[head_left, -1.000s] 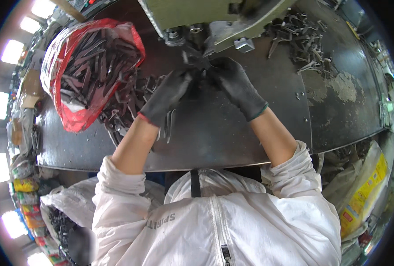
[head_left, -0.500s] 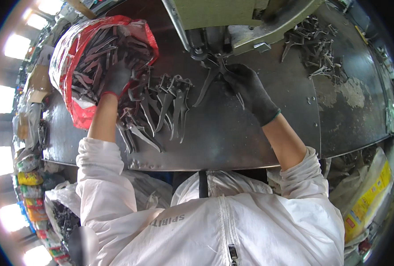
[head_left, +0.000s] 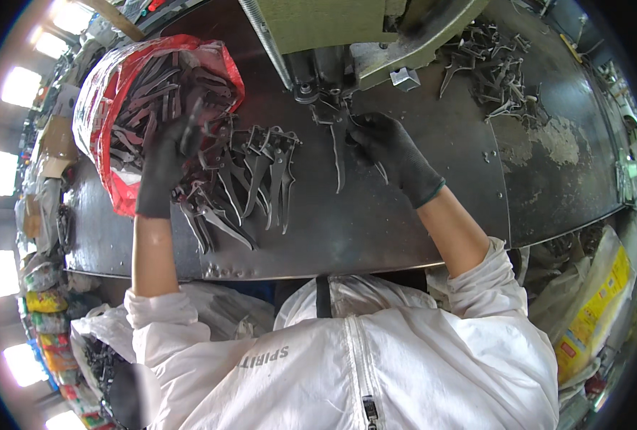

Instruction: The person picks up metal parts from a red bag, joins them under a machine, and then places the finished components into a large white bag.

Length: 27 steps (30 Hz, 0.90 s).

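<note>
Under the green machine head (head_left: 340, 21), a plier-like metal tool (head_left: 338, 147) hangs with one handle pointing toward me. Its upper end is at the machine's working tip. My right hand (head_left: 393, 147), in a dark grey glove, is closed beside it, and a second metal handle shows below my fingers. My left hand (head_left: 164, 165), gloved too, is over the near edge of a red and white bag (head_left: 110, 93) full of loose metal handles (head_left: 153, 93). Motion smears its fingers, and whether it holds a piece is unclear. Several joined plier-like tools (head_left: 261, 168) lie between my hands.
A heap of small metal parts (head_left: 501, 72) lies at the far right of the dark metal table (head_left: 297, 244). A small shiny metal block (head_left: 404, 79) sits beside the machine. A white and yellow sack (head_left: 594, 301) stands below the table's right side.
My left hand has drawn back toward me from deep inside the bag. The tool under the machine has turned, its left handle now pointing nearly straight toward me. My right hand stays close to it.
</note>
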{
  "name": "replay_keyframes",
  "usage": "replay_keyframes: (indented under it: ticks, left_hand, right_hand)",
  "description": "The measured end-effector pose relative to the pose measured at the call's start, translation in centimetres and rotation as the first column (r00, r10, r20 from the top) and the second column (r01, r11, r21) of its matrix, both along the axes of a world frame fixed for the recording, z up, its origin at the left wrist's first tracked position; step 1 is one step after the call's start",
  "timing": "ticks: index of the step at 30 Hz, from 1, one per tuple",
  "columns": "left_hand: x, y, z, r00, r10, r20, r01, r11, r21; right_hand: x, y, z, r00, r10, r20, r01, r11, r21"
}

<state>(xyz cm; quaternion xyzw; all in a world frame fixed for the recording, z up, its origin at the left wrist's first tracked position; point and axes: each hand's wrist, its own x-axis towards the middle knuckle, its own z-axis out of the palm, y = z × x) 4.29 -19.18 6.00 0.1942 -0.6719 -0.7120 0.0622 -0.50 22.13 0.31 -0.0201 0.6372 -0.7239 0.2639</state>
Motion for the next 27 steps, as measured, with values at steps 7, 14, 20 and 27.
replay_keyframes:
  ticks: [7,14,20,27]
  left_hand:
    - [3.4,15.0,3.5,0.785,-0.620,0.005,0.616,0.779,-0.121]
    - [1.4,23.7,0.7,0.664,-0.706,0.245,0.738,0.671,-0.066]
    - [-0.6,19.3,-6.3,0.851,-0.487,0.199,0.516,0.845,-0.141]
    - [1.0,19.6,-2.6,0.880,-0.427,0.206,0.470,0.844,-0.258]
  right_hand:
    - [1.2,-1.3,-1.7,0.987,-0.158,0.040,0.163,0.958,-0.234]
    - [-7.6,4.0,-4.4,0.930,-0.178,-0.321,0.216,0.972,0.088]
    - [-22.0,22.8,-7.5,0.733,0.021,-0.680,0.668,0.167,0.725]
    - [-4.0,6.6,4.8,0.930,-0.161,-0.331,0.247,0.940,0.237]
